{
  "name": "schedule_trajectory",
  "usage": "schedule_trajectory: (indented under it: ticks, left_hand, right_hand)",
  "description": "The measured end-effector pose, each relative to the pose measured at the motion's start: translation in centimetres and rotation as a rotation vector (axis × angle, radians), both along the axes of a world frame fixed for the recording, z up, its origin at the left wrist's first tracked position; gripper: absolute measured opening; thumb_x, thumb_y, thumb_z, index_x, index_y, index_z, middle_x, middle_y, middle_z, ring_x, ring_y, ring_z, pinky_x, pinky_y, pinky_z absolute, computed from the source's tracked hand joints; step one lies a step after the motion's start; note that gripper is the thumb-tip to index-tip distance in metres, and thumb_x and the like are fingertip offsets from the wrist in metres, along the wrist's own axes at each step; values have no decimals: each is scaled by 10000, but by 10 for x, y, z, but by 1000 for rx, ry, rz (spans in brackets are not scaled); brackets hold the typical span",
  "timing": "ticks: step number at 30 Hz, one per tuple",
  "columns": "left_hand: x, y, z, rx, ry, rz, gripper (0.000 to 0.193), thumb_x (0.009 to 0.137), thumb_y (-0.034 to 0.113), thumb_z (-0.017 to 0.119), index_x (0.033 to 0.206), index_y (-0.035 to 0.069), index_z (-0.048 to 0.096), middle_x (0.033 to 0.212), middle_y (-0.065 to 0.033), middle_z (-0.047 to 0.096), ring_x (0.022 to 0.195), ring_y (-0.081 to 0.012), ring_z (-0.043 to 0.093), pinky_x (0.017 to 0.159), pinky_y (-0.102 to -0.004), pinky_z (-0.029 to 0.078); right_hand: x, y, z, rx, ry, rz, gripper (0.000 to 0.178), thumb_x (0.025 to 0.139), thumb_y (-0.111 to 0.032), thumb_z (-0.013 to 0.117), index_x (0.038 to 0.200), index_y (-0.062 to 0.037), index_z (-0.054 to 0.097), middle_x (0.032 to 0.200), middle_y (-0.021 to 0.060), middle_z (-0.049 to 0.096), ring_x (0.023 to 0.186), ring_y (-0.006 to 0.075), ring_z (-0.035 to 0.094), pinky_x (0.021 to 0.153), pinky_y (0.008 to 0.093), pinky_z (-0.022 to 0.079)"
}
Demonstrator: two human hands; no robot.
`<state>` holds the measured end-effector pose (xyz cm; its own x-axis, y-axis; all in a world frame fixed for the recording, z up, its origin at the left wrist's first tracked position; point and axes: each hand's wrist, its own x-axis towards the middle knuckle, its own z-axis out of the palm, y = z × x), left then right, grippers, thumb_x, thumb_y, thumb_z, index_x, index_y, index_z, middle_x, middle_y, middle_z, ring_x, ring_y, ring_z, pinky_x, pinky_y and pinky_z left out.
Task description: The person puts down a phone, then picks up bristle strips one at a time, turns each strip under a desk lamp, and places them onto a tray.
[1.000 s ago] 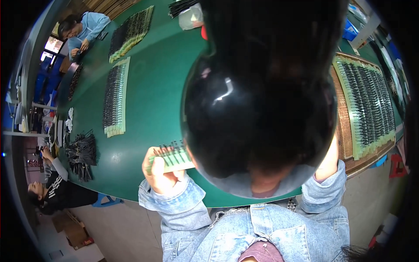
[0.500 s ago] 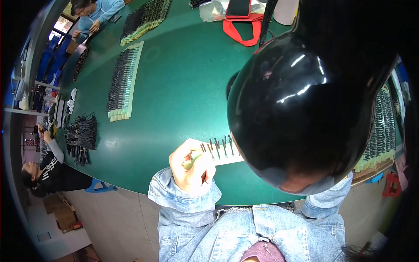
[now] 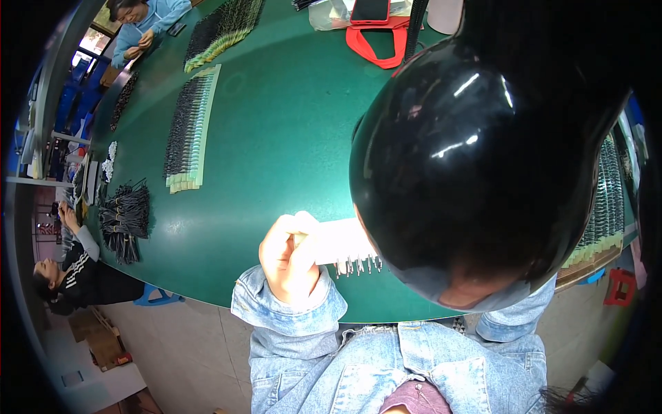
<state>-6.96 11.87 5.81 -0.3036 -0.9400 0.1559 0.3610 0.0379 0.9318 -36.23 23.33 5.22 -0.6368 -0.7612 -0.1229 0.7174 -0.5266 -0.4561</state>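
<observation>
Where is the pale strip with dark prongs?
In the head view, the pale strip is just below centre, over the green table: the left hand grips its left end; a shiny black rounded object hides the other.

Green tabletop (image 3: 276, 138) with light-green strips of dark parts (image 3: 187, 127), bundled black strands (image 3: 125, 215) and white pieces (image 3: 109, 163).

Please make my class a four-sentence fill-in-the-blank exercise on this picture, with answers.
1. The left hand holds a pale strip whose dark prongs point toward the table's ____ edge (near or far).
2. The right hand is largely hidden by a glossy dome coloured ____.
3. The table has a top coloured ____.
4. Bundles of dark strands lie on the picture's ____ side (left or right).

Missing words: near; black; green; left.
</observation>
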Motion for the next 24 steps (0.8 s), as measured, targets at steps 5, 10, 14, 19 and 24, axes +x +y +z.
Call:
schedule_trajectory:
  ticks: [5, 10, 14, 19, 24]
  left_hand:
    - [-8, 4, 13, 56, 40, 92, 114, 729, 7, 446, 807, -62, 494, 648, -67, 533, 562, -98, 516, 534, -203, 415]
    - [-6, 3, 12, 69, 24, 131, 206, 709, 11, 458, 889, -78, 503, 641, -52, 528, 591, -95, 515, 549, -206, 414]
    - [6, -4, 0, 25, -32, 192, 262, 704, 22, 458, 939, -87, 501, 639, -43, 519, 618, -100, 519, 572, -217, 419]
    - [5, -9, -3, 56, 68, 243, 293, 716, 40, 440, 972, -93, 491, 658, -48, 504, 628, -115, 515, 612, -235, 429]
    - [1, -12, 9, 105, 62, 274, 297, 736, 55, 423, 988, -92, 480, 680, -47, 481, 600, -124, 499, 618, -247, 438]
  right_hand:
    - [-1, 5, 0, 77, 67, -43, 254, 864, -161, 430, 1091, -52, 459, 959, 74, 537, 931, 141, 521, 802, 293, 460]
    - [2, 4, -1, 136, 141, -76, 263, 869, -197, 422, 1095, -67, 460, 962, 71, 533, 908, 140, 527, 799, 303, 459]
    - [6, 4, 7, 148, 222, -44, 293, 875, -244, 407, 1111, -75, 444, 967, 69, 529, 886, 148, 533, 789, 316, 461]
    - [13, 8, 4, 173, 332, -19, 344, 883, -273, 380, 1162, -72, 379, 994, 82, 526, 877, 169, 536, 786, 336, 456]
    - [14, 10, -3, 163, 413, 54, 387, 884, -288, 368, 1193, -57, 330, 1039, 145, 530, 933, 215, 534, 809, 361, 443]
